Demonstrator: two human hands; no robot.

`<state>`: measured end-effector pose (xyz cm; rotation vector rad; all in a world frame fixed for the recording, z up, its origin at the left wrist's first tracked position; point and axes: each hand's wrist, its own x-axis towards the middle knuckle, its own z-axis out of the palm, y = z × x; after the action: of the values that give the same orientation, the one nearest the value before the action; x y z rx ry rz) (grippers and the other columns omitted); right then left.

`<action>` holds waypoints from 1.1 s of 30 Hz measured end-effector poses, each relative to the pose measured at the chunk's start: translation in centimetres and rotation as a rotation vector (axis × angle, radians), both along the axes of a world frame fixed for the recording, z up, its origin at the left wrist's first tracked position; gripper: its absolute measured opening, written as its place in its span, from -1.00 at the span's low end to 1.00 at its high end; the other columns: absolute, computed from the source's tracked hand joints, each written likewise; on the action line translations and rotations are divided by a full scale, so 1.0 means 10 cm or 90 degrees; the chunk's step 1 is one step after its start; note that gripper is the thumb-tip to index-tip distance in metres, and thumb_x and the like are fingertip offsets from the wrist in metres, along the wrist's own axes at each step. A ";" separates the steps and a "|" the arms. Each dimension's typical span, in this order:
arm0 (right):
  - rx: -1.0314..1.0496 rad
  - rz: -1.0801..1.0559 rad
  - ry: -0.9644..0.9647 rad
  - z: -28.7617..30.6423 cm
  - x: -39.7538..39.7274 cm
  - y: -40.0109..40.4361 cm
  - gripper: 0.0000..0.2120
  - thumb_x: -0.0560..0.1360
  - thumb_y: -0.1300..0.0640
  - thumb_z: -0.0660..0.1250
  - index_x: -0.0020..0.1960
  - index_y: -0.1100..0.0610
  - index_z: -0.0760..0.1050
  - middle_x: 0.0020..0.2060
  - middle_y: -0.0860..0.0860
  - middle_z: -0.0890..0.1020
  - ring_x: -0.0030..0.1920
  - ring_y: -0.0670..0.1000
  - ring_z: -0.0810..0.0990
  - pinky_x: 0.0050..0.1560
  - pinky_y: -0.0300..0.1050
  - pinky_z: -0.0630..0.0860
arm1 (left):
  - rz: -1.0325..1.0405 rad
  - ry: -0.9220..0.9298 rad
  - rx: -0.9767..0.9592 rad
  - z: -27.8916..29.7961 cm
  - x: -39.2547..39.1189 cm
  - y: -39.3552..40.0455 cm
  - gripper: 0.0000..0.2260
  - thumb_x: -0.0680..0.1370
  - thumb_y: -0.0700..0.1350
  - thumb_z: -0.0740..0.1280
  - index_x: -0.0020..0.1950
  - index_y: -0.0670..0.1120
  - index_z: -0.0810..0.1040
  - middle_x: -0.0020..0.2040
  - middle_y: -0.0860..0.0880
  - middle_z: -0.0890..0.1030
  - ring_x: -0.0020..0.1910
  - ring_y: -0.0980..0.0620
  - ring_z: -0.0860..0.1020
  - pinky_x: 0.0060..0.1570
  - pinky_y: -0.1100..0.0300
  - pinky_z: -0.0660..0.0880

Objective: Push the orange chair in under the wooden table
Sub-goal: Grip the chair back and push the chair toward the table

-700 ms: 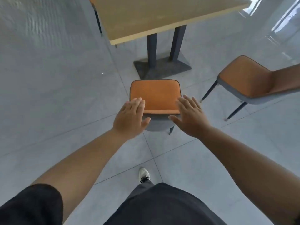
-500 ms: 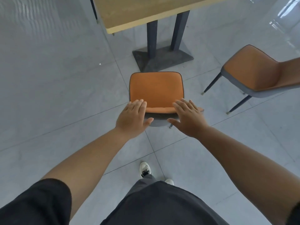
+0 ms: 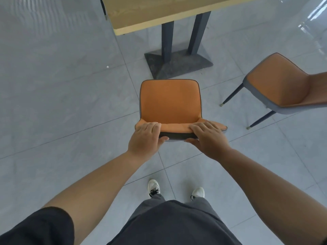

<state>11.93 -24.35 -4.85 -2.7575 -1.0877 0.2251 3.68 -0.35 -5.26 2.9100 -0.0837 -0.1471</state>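
The orange chair [image 3: 169,101] stands on the floor right in front of me, its seat facing the wooden table [image 3: 150,13] at the top of the view. My left hand [image 3: 145,138] grips the left end of the backrest top, fingers curled over it and thumb behind. My right hand [image 3: 207,138] holds the right end the same way. The seat's front edge lies near the table's dark base [image 3: 178,64], short of the tabletop's edge.
A second orange chair [image 3: 277,85] stands to the right, angled toward the table. Two dark table posts [image 3: 167,39] rise from the base ahead. Grey floor tiles stretch to the left. My white shoes [image 3: 154,188] are behind the chair.
Both hands have dropped from hovering over the backrest to closing around its top edge. My view has come closer to the chair and tilted down.
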 end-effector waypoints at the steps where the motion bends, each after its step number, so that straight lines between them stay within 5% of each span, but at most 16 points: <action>1: -0.001 0.007 0.000 0.00 0.05 -0.04 -0.47 0.51 -0.23 0.17 0.21 0.18 0.50 0.11 0.10 0.62 0.12 0.17 0.55 0.27 0.11 0.38 | 0.004 0.002 0.002 0.00 0.02 -0.05 -0.49 0.56 0.19 0.14 0.22 -0.22 0.46 0.15 -0.17 0.58 0.14 -0.19 0.52 0.14 -0.07 0.45; 9: 0.033 0.083 -0.019 -0.06 0.60 -0.48 -0.54 0.50 -0.18 0.27 0.17 0.17 0.52 0.10 0.08 0.63 0.12 0.16 0.56 0.26 0.10 0.39 | 0.085 -0.012 -0.007 0.03 0.30 -0.60 -0.56 0.55 0.12 0.30 0.19 -0.23 0.48 0.13 -0.17 0.59 0.13 -0.17 0.54 0.13 -0.06 0.47; 20: 0.054 0.236 -0.019 -0.07 1.54 -1.03 -0.59 0.53 -0.19 0.19 0.03 0.15 0.52 -0.01 0.06 0.64 0.00 0.12 0.56 0.16 0.02 0.41 | 0.228 0.001 -0.003 0.04 0.81 -1.42 -0.56 0.56 0.18 0.19 0.21 -0.16 0.47 0.15 -0.10 0.58 0.14 -0.10 0.52 0.18 0.00 0.45; 33: 0.072 0.244 -0.023 -0.13 2.60 -0.44 -0.61 0.50 -0.18 0.24 0.04 0.15 0.53 -0.01 0.06 0.64 0.03 0.14 0.55 0.20 0.06 0.38 | 0.271 0.005 -0.009 -0.01 1.75 -0.94 -0.59 0.56 0.13 0.24 0.22 -0.17 0.47 0.18 -0.11 0.57 0.19 -0.11 0.49 0.20 -0.03 0.40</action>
<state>37.91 -28.78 -6.13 -2.4421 -1.5810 0.1557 21.16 -9.73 -5.33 2.8348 0.5286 -0.0833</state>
